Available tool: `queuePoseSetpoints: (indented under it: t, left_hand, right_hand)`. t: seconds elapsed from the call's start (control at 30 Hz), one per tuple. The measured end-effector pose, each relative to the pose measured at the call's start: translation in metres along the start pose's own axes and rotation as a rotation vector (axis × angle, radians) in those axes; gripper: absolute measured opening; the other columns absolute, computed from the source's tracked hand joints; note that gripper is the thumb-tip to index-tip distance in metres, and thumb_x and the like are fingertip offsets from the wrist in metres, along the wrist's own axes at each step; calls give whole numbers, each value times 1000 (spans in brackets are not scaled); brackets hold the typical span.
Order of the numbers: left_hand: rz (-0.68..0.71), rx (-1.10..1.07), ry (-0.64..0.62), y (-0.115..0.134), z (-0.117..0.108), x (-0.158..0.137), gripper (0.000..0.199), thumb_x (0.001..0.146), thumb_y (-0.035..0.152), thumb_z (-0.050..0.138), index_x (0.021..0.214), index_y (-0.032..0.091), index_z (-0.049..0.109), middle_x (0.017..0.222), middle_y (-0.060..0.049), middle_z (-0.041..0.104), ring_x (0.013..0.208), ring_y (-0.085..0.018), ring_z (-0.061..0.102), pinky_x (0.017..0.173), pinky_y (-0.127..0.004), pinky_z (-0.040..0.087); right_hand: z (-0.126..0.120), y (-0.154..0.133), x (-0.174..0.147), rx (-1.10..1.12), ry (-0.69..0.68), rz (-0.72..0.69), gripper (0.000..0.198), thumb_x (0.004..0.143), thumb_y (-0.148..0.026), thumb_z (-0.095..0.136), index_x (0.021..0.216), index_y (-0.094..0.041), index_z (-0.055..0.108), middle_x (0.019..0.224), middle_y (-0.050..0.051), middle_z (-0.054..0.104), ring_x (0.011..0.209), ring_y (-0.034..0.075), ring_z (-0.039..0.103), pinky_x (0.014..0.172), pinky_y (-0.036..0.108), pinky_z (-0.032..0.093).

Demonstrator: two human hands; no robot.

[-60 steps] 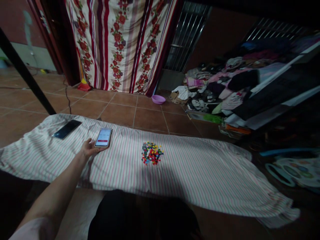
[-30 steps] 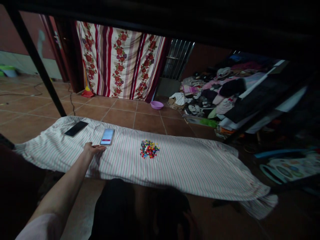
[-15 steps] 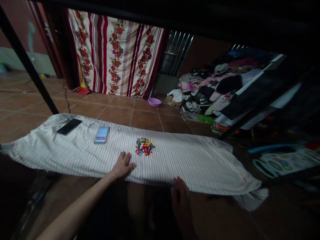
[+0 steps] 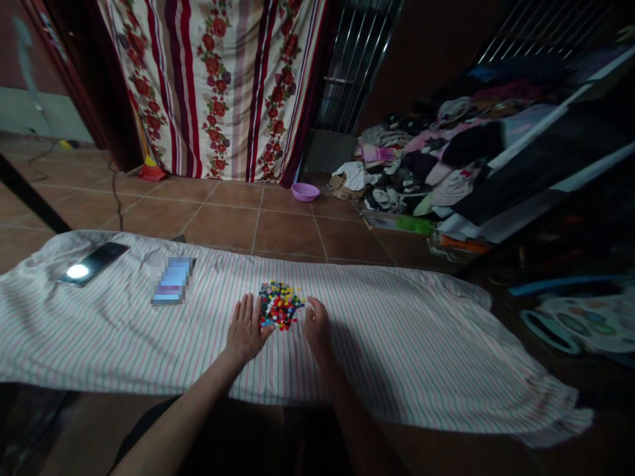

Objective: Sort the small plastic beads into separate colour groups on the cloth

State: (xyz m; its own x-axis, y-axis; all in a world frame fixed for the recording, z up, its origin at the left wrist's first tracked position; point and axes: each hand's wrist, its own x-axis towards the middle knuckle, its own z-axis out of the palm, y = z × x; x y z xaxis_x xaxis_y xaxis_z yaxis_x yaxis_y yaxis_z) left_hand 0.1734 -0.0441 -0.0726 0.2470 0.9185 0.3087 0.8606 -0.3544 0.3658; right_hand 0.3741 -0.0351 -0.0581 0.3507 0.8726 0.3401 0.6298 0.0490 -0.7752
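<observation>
A pile of small beads or pellets in many colours (image 4: 280,305) lies on a striped cloth (image 4: 208,344). My left hand (image 4: 244,328) rests flat along the pile's left side, fingers stretched forward and thumb touching the near edge. At the opposite side my right hand (image 4: 317,324) is loosely cupped on the cloth, its fingertips bent toward the beads. Nothing shows in either palm, though the right one is partly hidden.
Left on the cloth lie a phone with a lit screen (image 4: 172,281) and a dark, glossy phone-like slab (image 4: 94,263) reflecting light. Beyond are a purple basin (image 4: 305,192), a floral curtain (image 4: 218,86) and a heap of clothes (image 4: 426,158). A dark pole (image 4: 32,192) stands at left.
My right hand has come forward from the cloth's near edge to the pile's right side. The left hand has flattened against the pile's left side. The camera view has tilted down.
</observation>
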Motion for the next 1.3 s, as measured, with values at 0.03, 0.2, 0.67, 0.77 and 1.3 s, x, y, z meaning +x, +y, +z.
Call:
queuePoseSetpoints:
  t: [0.03, 0.2, 0.67, 0.77, 1.3]
  left_hand:
    - [7, -8, 6, -1, 2, 5, 80, 87, 60, 40, 146, 8, 28, 150, -25, 29, 143, -36, 18, 114, -55, 19]
    - [87, -69, -35, -12, 10, 26, 86, 84, 61, 44, 148, 8, 21, 151, -23, 27, 143, -36, 16, 115, -54, 19]
    - [180, -250, -68, -18, 13, 57, 100, 74, 45, 64, 149, 12, 7, 148, -23, 32, 137, -37, 31, 108, -56, 33]
    - [148, -362, -68, -12, 6, 60, 100, 71, 34, 65, 150, 15, 6, 143, -20, 41, 131, -33, 40, 104, -53, 37]
    - [-37, -716, -63, 14, -26, 58, 62, 84, 24, 50, 144, 21, 33, 130, -8, 56, 117, -18, 54, 101, -36, 43]
  right_hand:
    - [5, 1, 7, -21, 0, 8, 44, 87, -28, 31, 113, -8, 59, 113, 19, 62, 105, 26, 57, 93, 42, 44]
    - [20, 4, 28, -148, 12, 3, 41, 90, -29, 33, 113, -12, 62, 107, 17, 65, 100, 26, 58, 91, 40, 42]
    - [34, -37, 41, -477, -239, -208, 31, 93, -25, 44, 117, -25, 63, 113, 7, 63, 99, 19, 58, 87, 31, 40]
    - [32, -46, 41, -445, -293, -197, 34, 94, -24, 41, 122, -21, 60, 114, 8, 63, 101, 20, 59, 88, 31, 42]
    - [23, -49, 32, 107, -404, -300, 32, 89, -16, 41, 110, -21, 64, 111, 8, 67, 105, 18, 61, 96, 34, 48]
